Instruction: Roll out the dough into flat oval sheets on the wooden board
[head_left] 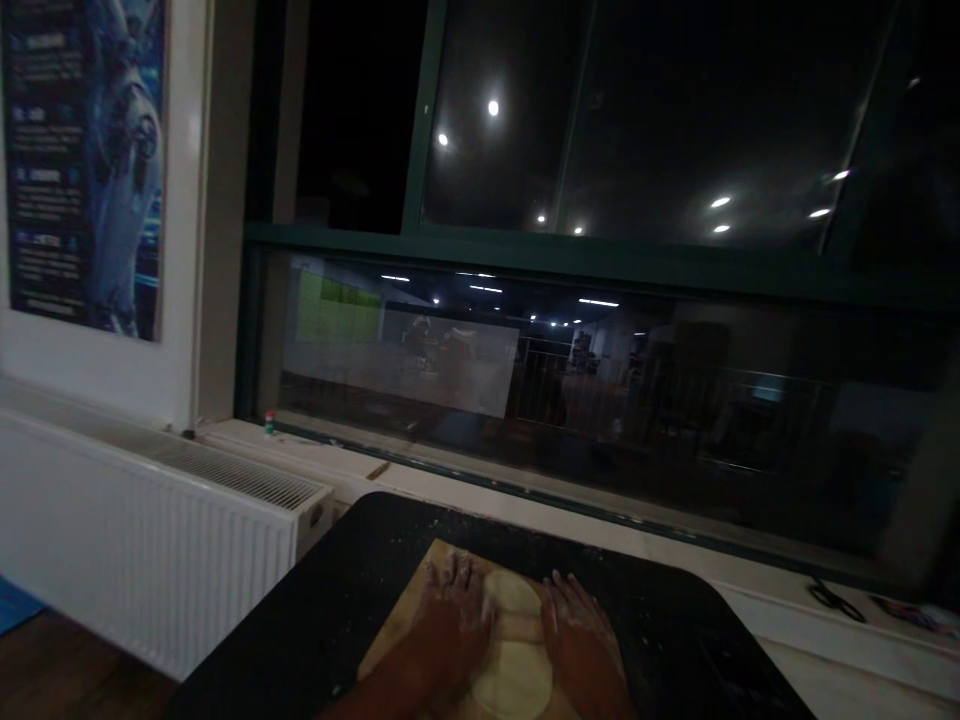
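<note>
A flattened sheet of pale dough (514,680) lies on a wooden board (401,620). Across its middle, between my hands, runs a short stretch of a light rolling pin (519,627); its ends are hidden under my palms. My left hand (454,610) rests over the pin's left end, fingers stretched forward and dusted with flour. On the other side, my right hand (581,625) lies over the right end, its floured fingers also extended and flat. Neither hand wraps round the pin.
The board is on a black table (300,620) with flour specks. Beyond it are a windowsill (480,490) and a dark window. A white radiator (150,530) stands at left. Black scissors (836,600) lie on the sill at right; a small red-and-green bottle (269,422) stands at left.
</note>
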